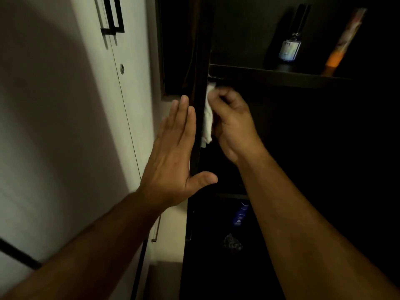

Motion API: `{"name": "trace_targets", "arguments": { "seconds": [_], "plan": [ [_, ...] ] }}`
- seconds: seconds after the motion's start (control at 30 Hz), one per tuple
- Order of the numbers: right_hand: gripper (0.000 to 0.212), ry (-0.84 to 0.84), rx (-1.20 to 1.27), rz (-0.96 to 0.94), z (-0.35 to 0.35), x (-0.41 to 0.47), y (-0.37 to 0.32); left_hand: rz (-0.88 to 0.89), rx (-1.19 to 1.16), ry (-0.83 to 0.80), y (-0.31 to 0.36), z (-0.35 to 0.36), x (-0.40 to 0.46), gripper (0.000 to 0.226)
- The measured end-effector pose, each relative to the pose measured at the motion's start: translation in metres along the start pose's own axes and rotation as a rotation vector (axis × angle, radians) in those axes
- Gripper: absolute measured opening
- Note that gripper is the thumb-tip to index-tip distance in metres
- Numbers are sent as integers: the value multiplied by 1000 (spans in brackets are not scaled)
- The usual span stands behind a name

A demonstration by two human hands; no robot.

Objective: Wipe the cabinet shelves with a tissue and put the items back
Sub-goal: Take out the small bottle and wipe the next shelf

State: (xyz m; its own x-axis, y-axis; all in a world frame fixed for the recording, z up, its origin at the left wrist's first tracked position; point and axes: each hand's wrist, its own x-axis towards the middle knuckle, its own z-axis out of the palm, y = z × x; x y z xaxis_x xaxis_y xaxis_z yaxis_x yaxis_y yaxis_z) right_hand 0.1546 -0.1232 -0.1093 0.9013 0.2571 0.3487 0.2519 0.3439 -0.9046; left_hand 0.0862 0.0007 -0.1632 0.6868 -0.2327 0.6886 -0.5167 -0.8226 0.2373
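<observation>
Dark upright panel [198,83] (between hands)

Both forearms are bare to the frame edge (no sleeves, rings or watch).

1. We see a white tissue [208,118], crumpled, pressed against the dark cabinet's side panel [198,87].
2. The shelf [270,77] above holds a small bottle [290,47] and an orange-tipped tube [337,55], both upright-ish.

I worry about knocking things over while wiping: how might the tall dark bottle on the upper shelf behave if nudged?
The dark bottle is tall and narrow, so it would probably tip easily. It looks like glass, so likely fragile. It stands apart from the right hand holding the tissue.
</observation>
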Motion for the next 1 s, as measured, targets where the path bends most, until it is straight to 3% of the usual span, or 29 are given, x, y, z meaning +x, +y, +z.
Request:
{"name": "trace_targets", "arguments": {
  "seconds": [0.13,0.2,0.3,0.37,0.53,0.6,0.73,0.9,1.0],
  "plan": [
    [12,-38,-186,290,-15,-35,34,13,51,4,1,-2,3,118],
    [10,-27,-170,219,-12,-31,29,26,67,-9,-1,-3,4,118],
    [9,-15,46,4,-2,-15,9,20,77,-30,-3,-3,3,118],
    [9,-22,123,22,-4,-18,17,9,68,-37,-2,-1,1,118],
    [15,-30,-213,401,-24,-61,69,8,43,-49,0,0,-2,118],
    [13,-17,-330,362,-22,-49,61,21,32,-43,-2,-1,0,118],
    [11,64,-205,162,-14,-19,44,35,-7,-29,-3,3,-2,120],
    [12,18,-624,496,-21,-38,70,14,-24,-32,-1,5,-7,122],
    [16,92,-527,309,-21,-15,54,18,-36,-25,-4,4,-5,121]
  ]
}}
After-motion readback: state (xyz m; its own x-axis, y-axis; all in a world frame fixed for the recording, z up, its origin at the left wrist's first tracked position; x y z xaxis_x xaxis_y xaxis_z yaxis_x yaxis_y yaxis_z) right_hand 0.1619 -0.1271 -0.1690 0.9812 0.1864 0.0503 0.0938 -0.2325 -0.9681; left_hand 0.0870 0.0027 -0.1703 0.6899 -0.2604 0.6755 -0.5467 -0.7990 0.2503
